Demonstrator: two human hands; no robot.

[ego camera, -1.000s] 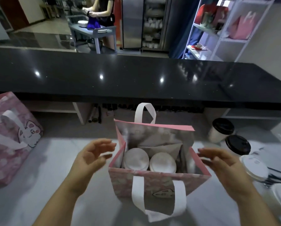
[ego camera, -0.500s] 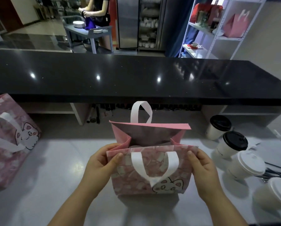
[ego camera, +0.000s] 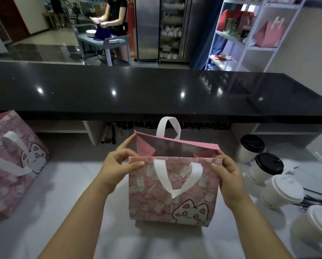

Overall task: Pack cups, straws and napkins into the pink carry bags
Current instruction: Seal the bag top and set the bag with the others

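Note:
A pink carry bag point(ego camera: 175, 195) with a white cat print and white handles stands upright on the white counter in front of me. My left hand point(ego camera: 119, 163) pinches the bag's top left corner. At the top right corner my right hand point(ego camera: 225, 172) pinches the rim. The near wall hides what is inside the bag. To the right lie two white cups with black lids point(ego camera: 265, 169) and two with white lids point(ego camera: 285, 189). Dark straws point(ego camera: 317, 195) lie among the cups.
A second pink cat bag point(ego camera: 12, 165) stands at the left edge. A raised black countertop point(ego camera: 156, 90) runs across behind the bag. Beyond it a person works at a grey cart point(ego camera: 104, 42), and white shelves point(ego camera: 250, 34) stand at the right.
Both hands went from hovering open beside the open bag to pinching its top corners. The bag's near wall came up and now hides the two white-lidded cups inside.

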